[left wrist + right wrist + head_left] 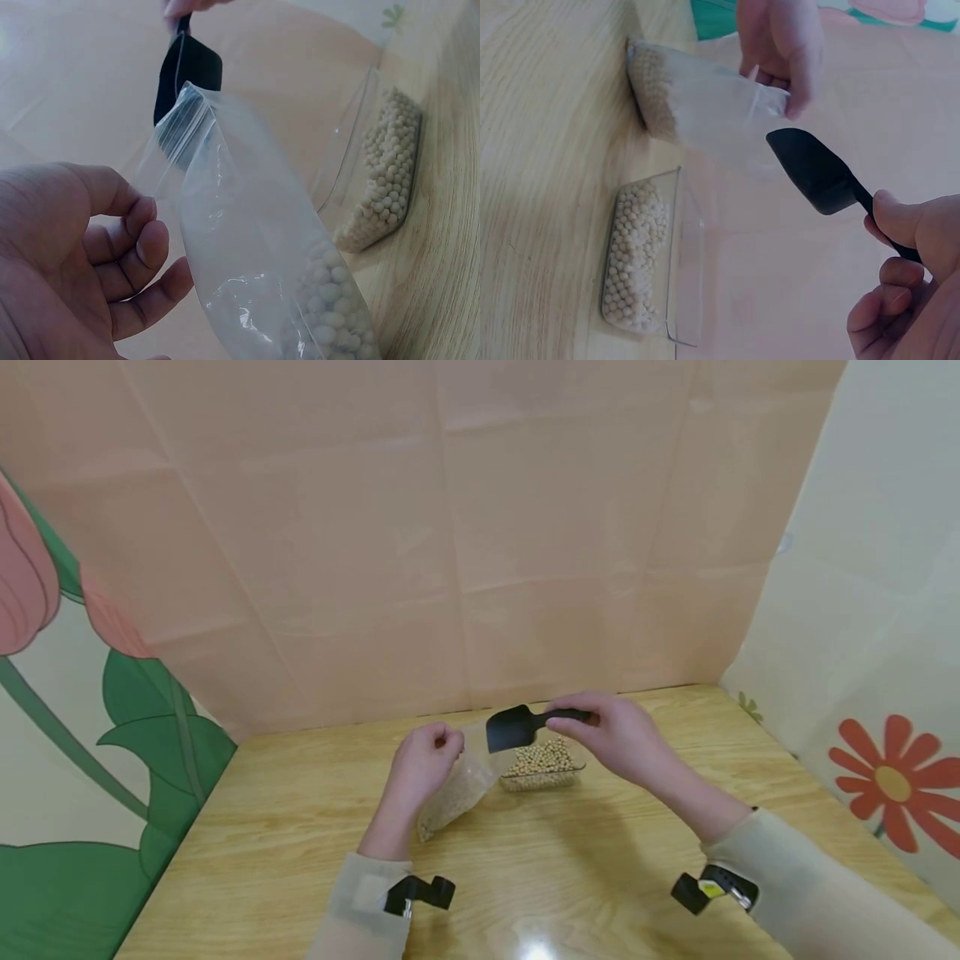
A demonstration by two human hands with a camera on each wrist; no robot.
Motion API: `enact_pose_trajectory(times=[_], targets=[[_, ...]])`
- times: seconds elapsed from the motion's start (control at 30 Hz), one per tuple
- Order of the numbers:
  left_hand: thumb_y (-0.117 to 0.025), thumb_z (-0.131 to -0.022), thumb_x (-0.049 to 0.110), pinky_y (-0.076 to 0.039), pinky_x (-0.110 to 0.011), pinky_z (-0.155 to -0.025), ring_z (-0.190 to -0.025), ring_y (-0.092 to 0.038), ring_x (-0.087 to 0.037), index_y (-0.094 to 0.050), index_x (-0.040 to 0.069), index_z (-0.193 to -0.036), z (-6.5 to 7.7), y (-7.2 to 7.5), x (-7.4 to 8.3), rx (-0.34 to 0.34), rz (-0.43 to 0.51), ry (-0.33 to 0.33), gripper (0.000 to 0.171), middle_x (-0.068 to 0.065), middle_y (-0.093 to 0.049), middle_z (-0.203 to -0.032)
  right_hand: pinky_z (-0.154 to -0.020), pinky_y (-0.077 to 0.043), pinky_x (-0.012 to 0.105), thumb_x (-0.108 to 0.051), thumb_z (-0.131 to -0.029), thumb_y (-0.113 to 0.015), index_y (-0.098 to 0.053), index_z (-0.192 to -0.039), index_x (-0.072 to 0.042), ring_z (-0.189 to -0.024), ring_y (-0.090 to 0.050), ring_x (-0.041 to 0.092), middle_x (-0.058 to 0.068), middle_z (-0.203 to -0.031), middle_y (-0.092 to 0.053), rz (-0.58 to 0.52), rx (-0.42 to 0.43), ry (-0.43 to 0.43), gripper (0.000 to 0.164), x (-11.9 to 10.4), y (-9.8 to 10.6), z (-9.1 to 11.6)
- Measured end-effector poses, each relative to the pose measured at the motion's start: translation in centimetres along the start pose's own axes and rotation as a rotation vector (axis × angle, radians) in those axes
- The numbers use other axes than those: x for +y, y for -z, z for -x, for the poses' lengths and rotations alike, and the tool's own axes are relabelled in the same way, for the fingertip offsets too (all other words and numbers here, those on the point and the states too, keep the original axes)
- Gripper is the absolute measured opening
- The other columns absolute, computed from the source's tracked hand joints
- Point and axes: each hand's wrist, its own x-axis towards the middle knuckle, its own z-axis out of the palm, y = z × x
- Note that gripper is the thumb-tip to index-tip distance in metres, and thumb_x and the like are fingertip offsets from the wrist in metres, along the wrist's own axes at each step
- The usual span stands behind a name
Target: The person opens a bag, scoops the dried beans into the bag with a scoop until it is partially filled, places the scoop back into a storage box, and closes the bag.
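Sleeves (825, 889), 2 of them, enter at near left and near right over the worktop (300, 827). Left hand (427, 762) pinches the mouth edge of a clear bag (457, 787), which slants from low near left up to a mouth at far right. Right hand (618, 733) pinches the handle of a black scoop (512, 729); long axis runs roughly left-right, blade left, right by the bag's mouth. Blade inside or just behind the bag: can't tell. Container (672, 259) of beans (547, 756) sits below the blade, right of the bag. Nearer to the bag: left.
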Motion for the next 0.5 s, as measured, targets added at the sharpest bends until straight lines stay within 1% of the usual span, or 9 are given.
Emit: enact_pose_trajectory(times=[0.1,0.23,0.33,0.5], targets=[[-0.057,-0.107,0.022,-0.043,-0.037,-0.063,-0.064,-0.048,-0.02,-0.07,0.013,-0.087,0.0,0.1,0.0,0.0,-0.001,0.003,0.025,-0.002,-0.062,-0.079,-0.072,-0.049,0.039,-0.036,-0.107,-0.076,-0.081,-0.131,-0.017,-0.085,-0.061,0.022,0.009,-0.131,-0.076,-0.029,-0.007,-0.033,0.031,0.4,0.8,0.0],[-0.057,-0.108,0.022,-0.043,-0.037,-0.062,-0.063,-0.047,-0.02,-0.07,0.012,-0.089,0.0,0.2,0.1,-0.002,0.003,0.009,0.025,-0.003,-0.062,-0.079,-0.072,-0.047,0.038,-0.038,-0.107,-0.074,-0.08,-0.132,-0.016,-0.085,-0.058,0.024,0.008,-0.123,-0.077,-0.036,0.003,-0.063,0.033,1.0,1.8,0.0],[-0.057,-0.108,0.022,-0.042,-0.037,-0.062,-0.064,-0.047,-0.019,-0.071,0.011,-0.09,0.0,0.2,0.1,-0.003,0.005,0.01,0.025,-0.003,-0.062,-0.079,-0.069,-0.044,0.038,-0.039,-0.108,-0.073,-0.08,-0.132,-0.016,-0.081,-0.055,0.025,0.008,-0.114,-0.075,-0.029,0.007,-0.081,0.034,1.6,2.4,-0.1],[-0.057,-0.107,0.022,-0.043,-0.036,-0.063,-0.065,-0.048,-0.019,-0.071,0.011,-0.09,0.0,0.2,0.1,0.003,0.005,0.005,0.025,-0.002,-0.061,-0.079,-0.071,-0.046,0.039,-0.04,-0.109,-0.072,-0.079,-0.133,-0.015,-0.086,-0.057,0.026,0.01,-0.119,-0.076,-0.005,0.01,-0.095,0.035,3.2,2.9,-0.3]])
